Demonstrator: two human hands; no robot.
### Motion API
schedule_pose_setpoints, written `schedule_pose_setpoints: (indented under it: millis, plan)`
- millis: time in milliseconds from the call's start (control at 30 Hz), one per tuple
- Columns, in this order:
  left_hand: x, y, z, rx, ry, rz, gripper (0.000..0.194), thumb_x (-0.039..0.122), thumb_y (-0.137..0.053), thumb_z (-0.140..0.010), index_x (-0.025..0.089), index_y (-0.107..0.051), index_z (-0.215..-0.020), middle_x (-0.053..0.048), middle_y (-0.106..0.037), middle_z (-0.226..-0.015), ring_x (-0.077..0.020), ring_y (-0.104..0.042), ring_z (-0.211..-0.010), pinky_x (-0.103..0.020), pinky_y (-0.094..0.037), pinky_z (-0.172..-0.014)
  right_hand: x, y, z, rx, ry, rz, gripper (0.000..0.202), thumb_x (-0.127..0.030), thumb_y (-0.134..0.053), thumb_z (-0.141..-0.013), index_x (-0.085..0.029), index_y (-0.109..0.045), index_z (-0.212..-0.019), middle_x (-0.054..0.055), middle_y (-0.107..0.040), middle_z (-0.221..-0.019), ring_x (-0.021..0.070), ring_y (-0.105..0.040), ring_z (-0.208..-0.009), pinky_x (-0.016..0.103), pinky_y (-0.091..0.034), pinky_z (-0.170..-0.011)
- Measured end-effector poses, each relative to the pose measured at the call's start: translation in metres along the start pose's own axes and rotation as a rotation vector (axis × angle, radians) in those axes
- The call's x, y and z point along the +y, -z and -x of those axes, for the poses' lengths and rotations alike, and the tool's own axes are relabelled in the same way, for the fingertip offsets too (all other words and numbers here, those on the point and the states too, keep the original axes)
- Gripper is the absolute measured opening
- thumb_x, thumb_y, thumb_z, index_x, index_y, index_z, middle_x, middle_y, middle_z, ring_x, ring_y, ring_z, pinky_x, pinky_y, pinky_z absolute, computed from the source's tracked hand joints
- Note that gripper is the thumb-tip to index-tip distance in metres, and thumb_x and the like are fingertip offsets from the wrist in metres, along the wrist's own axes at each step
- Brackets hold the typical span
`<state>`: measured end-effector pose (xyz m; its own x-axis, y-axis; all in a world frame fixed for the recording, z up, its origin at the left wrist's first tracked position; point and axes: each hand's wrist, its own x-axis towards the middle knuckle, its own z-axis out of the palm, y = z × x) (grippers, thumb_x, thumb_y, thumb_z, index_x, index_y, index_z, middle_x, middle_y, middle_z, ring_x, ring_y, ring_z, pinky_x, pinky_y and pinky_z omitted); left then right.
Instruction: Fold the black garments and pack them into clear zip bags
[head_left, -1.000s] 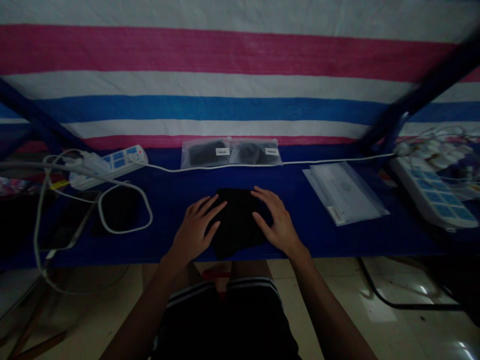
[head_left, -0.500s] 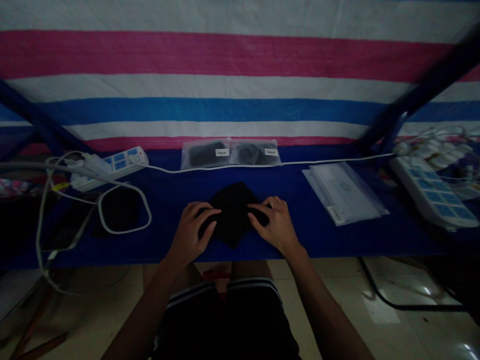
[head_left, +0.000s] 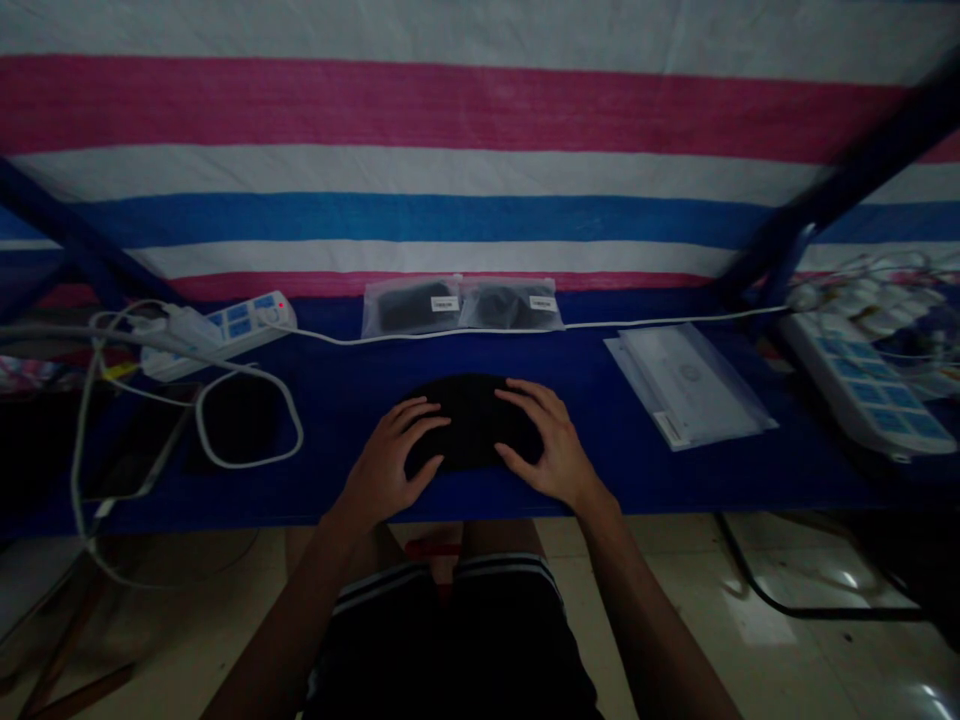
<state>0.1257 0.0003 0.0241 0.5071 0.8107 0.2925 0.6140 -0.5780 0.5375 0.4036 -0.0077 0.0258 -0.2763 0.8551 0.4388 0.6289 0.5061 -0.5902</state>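
A black cloth-like item lies flat and rounded on the blue table, between my hands. My left hand rests on its left side, fingers spread and lying on it. On its right side, my right hand lies with the fingers apart and the thumb near the lower edge. Behind the item are two clear zip bags, the left bag and the right bag, each with something black inside and a white label.
Flat translucent bags lie to the right. A power strip with looped white cables and a phone are at the left. Another power strip with piled plugs is at the far right. A white cable crosses the back.
The black item has gone from a pointed, bunched shape to a wider, flatter, rounded one. My fingers have spread over its sides, and my right hand has shifted slightly.
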Motion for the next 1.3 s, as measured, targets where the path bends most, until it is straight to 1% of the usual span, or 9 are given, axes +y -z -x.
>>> schedule_pose_setpoints:
  millis: [133, 500, 633, 767, 833, 1000, 1067, 1200, 1300]
  plan:
    - [-0.004, -0.003, -0.001, 0.089, 0.029, 0.078, 0.026, 0.024, -0.059, -0.100, 0.025, -0.066, -0.125, -0.008, -0.068, -0.137, -0.0282, -0.054, -0.141, -0.055, -0.046, -0.118, 0.005, -0.004, 0.000, -0.130, 0.027, 0.045, 0.074, -0.043, -0.076, -0.086, -0.027, -0.048, -0.153, 0.013, -0.050, -0.158, 0.0355, -0.046, -0.147, 0.062, -0.039, -0.120]
    - [-0.008, -0.001, -0.002, 0.208, 0.074, 0.164, 0.018, 0.026, -0.058, -0.101, 0.021, -0.072, -0.112, -0.008, -0.077, -0.118, -0.0263, -0.067, -0.124, -0.050, -0.054, -0.108, 0.002, -0.001, -0.001, -0.182, 0.044, 0.031, 0.086, -0.050, -0.084, -0.080, -0.025, -0.049, -0.154, 0.015, -0.051, -0.159, 0.0355, -0.044, -0.149, 0.060, -0.039, -0.121]
    - [-0.005, 0.001, -0.003, 0.193, 0.055, 0.175, 0.021, 0.030, -0.057, -0.103, 0.022, -0.074, -0.113, -0.007, -0.077, -0.120, -0.0267, -0.064, -0.127, -0.051, -0.051, -0.111, 0.004, -0.004, -0.001, -0.186, 0.035, 0.043, 0.077, -0.046, -0.080, -0.085, -0.026, -0.052, -0.153, 0.012, -0.051, -0.160, 0.0336, -0.044, -0.150, 0.060, -0.039, -0.121]
    - [-0.006, 0.000, -0.003, 0.199, 0.059, 0.188, 0.023, 0.030, -0.055, -0.105, 0.023, -0.076, -0.109, -0.006, -0.079, -0.116, -0.0257, -0.065, -0.126, -0.049, -0.051, -0.110, 0.006, -0.006, 0.000, -0.144, -0.008, 0.022, 0.049, -0.040, -0.067, -0.097, -0.027, -0.062, -0.144, 0.010, -0.060, -0.153, 0.0290, -0.050, -0.147, 0.057, -0.042, -0.119]
    - [-0.006, 0.000, -0.002, 0.215, 0.085, 0.188, 0.023, 0.031, -0.055, -0.105, 0.022, -0.076, -0.107, -0.006, -0.079, -0.112, -0.0251, -0.067, -0.121, -0.046, -0.053, -0.107, 0.006, -0.004, 0.001, -0.136, -0.008, -0.003, 0.044, -0.039, -0.065, -0.098, -0.027, -0.065, -0.139, 0.009, -0.063, -0.149, 0.0281, -0.053, -0.145, 0.056, -0.042, -0.119]
    - [-0.006, 0.002, 0.001, 0.305, 0.221, 0.184, 0.025, 0.033, -0.057, -0.102, 0.019, -0.077, -0.100, -0.007, -0.078, -0.106, -0.0214, -0.074, -0.100, -0.034, -0.056, -0.093, 0.001, -0.001, 0.000, -0.197, 0.050, -0.011, 0.074, -0.050, -0.084, -0.079, -0.027, -0.060, -0.145, 0.011, -0.060, -0.152, 0.0327, -0.053, -0.144, 0.058, -0.040, -0.119]
    - [-0.006, 0.004, 0.002, 0.323, 0.269, 0.186, 0.026, 0.035, -0.056, -0.102, 0.018, -0.076, -0.095, -0.005, -0.078, -0.095, -0.0203, -0.075, -0.090, -0.030, -0.055, -0.083, 0.001, -0.002, 0.000, -0.186, 0.033, -0.007, 0.073, -0.050, -0.084, -0.079, -0.027, -0.061, -0.144, 0.011, -0.060, -0.151, 0.0324, -0.054, -0.142, 0.057, -0.042, -0.118]
    - [-0.008, 0.007, 0.005, 0.356, 0.360, 0.192, 0.034, 0.043, -0.053, -0.102, 0.019, -0.071, -0.086, -0.001, -0.071, -0.075, -0.0185, -0.068, -0.070, -0.029, -0.048, -0.066, 0.005, -0.005, 0.001, -0.101, -0.015, -0.068, 0.026, -0.037, -0.063, -0.098, -0.028, -0.075, -0.120, 0.006, -0.077, -0.123, 0.0264, -0.069, -0.121, 0.049, -0.051, -0.107]
    - [-0.010, 0.008, 0.007, 0.324, 0.310, 0.268, 0.041, 0.053, -0.049, -0.103, 0.019, -0.071, -0.097, -0.004, -0.074, -0.089, -0.0218, -0.070, -0.086, -0.032, -0.051, -0.078, 0.007, -0.006, 0.002, 0.025, -0.088, -0.097, 0.025, -0.039, -0.058, -0.102, -0.025, -0.078, -0.095, 0.006, -0.080, -0.094, 0.0243, -0.075, -0.091, 0.040, -0.057, -0.088]
